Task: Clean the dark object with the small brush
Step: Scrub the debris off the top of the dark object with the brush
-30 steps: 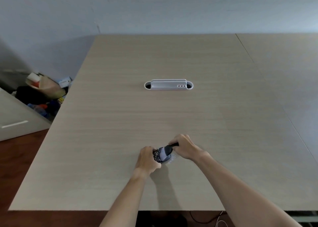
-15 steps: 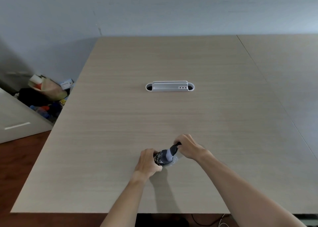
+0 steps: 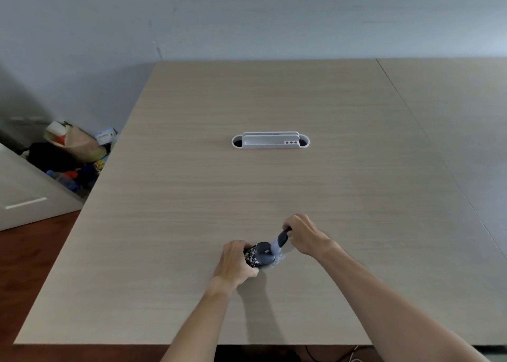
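Observation:
A small dark object (image 3: pixel 251 258) with pale speckles lies on the wooden table (image 3: pixel 247 191) near its front edge. My left hand (image 3: pixel 236 263) grips the object's left side and covers part of it. My right hand (image 3: pixel 303 234) is closed around the black handle of a small grey brush (image 3: pixel 270 250). The brush head rests on the right half of the dark object, with its pale bristles touching the table beside it. The handle slants up and to the right into my fist.
A white cable-port insert (image 3: pixel 270 141) is set into the middle of the table. A second table (image 3: pixel 452 142) adjoins on the right. A pile of bags and clutter (image 3: pixel 74 153) sits on the floor at the left, beside a white cabinet (image 3: pixel 24 197).
The brush head has slid a little to the right across the dark object, and my right hand has drawn back to the right and up. My left hand keeps its grip.

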Demonstrator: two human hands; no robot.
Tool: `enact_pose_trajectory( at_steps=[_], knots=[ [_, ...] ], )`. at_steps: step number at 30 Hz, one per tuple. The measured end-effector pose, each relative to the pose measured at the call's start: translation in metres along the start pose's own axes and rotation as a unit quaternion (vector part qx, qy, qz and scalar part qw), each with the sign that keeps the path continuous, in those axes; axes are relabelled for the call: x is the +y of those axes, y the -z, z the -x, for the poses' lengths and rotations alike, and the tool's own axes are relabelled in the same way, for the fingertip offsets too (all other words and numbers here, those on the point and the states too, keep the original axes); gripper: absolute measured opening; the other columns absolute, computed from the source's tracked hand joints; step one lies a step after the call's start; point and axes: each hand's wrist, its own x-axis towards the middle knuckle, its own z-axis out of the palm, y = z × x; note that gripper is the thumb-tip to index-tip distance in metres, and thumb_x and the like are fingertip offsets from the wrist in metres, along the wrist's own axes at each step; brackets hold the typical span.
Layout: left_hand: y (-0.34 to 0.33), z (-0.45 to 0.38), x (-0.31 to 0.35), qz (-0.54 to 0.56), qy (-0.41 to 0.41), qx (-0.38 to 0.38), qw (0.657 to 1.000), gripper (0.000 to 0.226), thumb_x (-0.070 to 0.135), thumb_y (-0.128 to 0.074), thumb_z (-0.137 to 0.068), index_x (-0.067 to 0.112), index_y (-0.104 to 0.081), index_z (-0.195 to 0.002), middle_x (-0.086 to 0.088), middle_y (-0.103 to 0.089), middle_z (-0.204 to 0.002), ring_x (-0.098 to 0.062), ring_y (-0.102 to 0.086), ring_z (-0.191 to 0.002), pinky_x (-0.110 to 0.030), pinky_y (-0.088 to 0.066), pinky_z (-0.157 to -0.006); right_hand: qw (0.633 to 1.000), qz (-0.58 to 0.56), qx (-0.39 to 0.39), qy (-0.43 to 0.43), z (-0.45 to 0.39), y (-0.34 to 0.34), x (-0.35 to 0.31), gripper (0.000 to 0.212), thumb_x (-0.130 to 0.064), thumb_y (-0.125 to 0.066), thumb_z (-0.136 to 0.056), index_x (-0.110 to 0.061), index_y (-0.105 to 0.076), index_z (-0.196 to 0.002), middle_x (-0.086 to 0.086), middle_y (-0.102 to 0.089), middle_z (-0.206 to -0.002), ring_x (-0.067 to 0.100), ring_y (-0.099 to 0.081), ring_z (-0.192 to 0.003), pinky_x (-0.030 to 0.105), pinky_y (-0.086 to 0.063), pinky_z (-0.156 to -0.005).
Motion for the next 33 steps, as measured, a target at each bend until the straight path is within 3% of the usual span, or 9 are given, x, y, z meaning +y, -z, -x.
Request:
enact_pose_trajectory(
  at_steps=[5,9,13,17,19,24,27,30,33],
  knots=[
    [-0.003,-0.001,-0.009,-0.004,0.009,-0.014,1.0,0.049,0.035,-0.076,-0.047,0.026,-0.066,-0.095,0.003,-0.065,-0.093,-0.018,-0.056,-0.094,-0.02,-0.039,-0.073,0.998,-0.057,0.003,0.026,0.0,-0.006,-0.016,0.027,0.003,-0.052,-0.077,-0.004,-0.072,-0.094,0.013,-0.072,-0.099,0.027,-0.061,-0.095,0.025,-0.041,-0.077],
    [-0.002,-0.001,-0.011,-0.009,-0.006,-0.01,1.0,0.053,0.032,-0.081,-0.05,0.023,-0.066,-0.101,0.0,-0.065,-0.097,-0.019,-0.055,-0.098,-0.021,-0.039,-0.079,0.997,-0.025,-0.058,0.051,0.005,-0.007,-0.011,0.034,0.009,-0.046,-0.069,-0.004,-0.071,-0.089,0.015,-0.068,-0.102,0.028,-0.06,-0.098,0.033,-0.05,-0.085],
    [-0.001,0.0,-0.01,-0.016,-0.006,-0.012,1.0,0.054,0.033,-0.081,-0.053,0.024,-0.064,-0.104,0.001,-0.06,-0.1,-0.019,-0.053,-0.1,-0.021,-0.038,-0.081,0.999,-0.026,-0.036,0.027,0.005,0.006,-0.002,0.037,0.009,-0.04,-0.064,-0.006,-0.07,-0.08,0.011,-0.067,-0.094,0.027,-0.062,-0.092,0.034,-0.053,-0.079],
    [-0.001,0.001,-0.012,-0.023,-0.012,-0.013,1.0,0.053,0.038,-0.078,-0.052,0.026,-0.063,-0.101,0.002,-0.06,-0.098,-0.018,-0.055,-0.097,-0.022,-0.04,-0.079,0.996,-0.077,0.002,0.041,0.008,0.002,-0.02,0.035,0.009,-0.051,-0.066,-0.008,-0.074,-0.086,0.007,-0.075,-0.093,0.015,-0.062,-0.089,0.006,-0.041,-0.071],
    [-0.001,0.0,-0.012,-0.043,-0.016,-0.019,0.999,0.047,0.044,-0.073,-0.051,0.027,-0.061,-0.094,0.005,-0.062,-0.093,-0.018,-0.057,-0.093,-0.022,-0.039,-0.072,0.995,-0.086,-0.013,0.056,0.011,-0.006,-0.026,0.035,0.009,-0.052,-0.067,-0.01,-0.075,-0.087,0.005,-0.075,-0.092,0.01,-0.06,-0.085,0.0,-0.036,-0.065],
    [-0.003,0.002,-0.012,-0.05,-0.025,-0.007,0.998,0.05,0.04,-0.074,-0.054,0.02,-0.06,-0.097,0.002,-0.062,-0.096,-0.021,-0.057,-0.096,-0.027,-0.044,-0.077,0.995,-0.044,-0.029,0.089,0.018,-0.008,-0.015,0.038,0.009,-0.046,-0.065,-0.007,-0.073,-0.087,0.013,-0.071,-0.095,0.024,-0.061,-0.091,0.031,-0.052,-0.078],
    [-0.006,0.004,-0.013,-0.047,-0.009,0.009,0.999,0.051,0.038,-0.077,-0.057,0.016,-0.061,-0.1,0.0,-0.062,-0.098,-0.019,-0.055,-0.097,-0.025,-0.044,-0.081,0.996,-0.038,0.004,0.081,0.02,-0.004,-0.012,0.036,0.007,-0.047,-0.065,-0.008,-0.072,-0.086,0.011,-0.071,-0.093,0.023,-0.061,-0.089,0.025,-0.049,-0.074],
    [-0.006,0.003,-0.011,-0.074,-0.01,0.008,0.997,0.039,0.042,-0.072,-0.059,0.014,-0.059,-0.084,0.0,-0.062,-0.081,-0.024,-0.058,-0.087,-0.026,-0.041,-0.069,0.993,-0.069,0.001,0.096,0.026,-0.01,-0.022,0.036,0.007,-0.051,-0.067,-0.008,-0.074,-0.09,0.008,-0.074,-0.094,0.018,-0.063,-0.09,0.015,-0.047,-0.073],
    [-0.004,0.004,-0.004,-0.117,-0.035,-0.003,0.992,0.029,0.039,-0.065,-0.063,0.016,-0.048,-0.067,-0.003,-0.054,-0.064,-0.03,-0.056,-0.073,-0.032,-0.038,-0.062,0.991,-0.044,-0.029,0.121,0.03,-0.02,-0.021,0.037,0.008,-0.049,-0.069,-0.008,-0.071,-0.095,0.011,-0.069,-0.102,0.022,-0.059,-0.097,0.026,-0.05,-0.081]
  ],
)
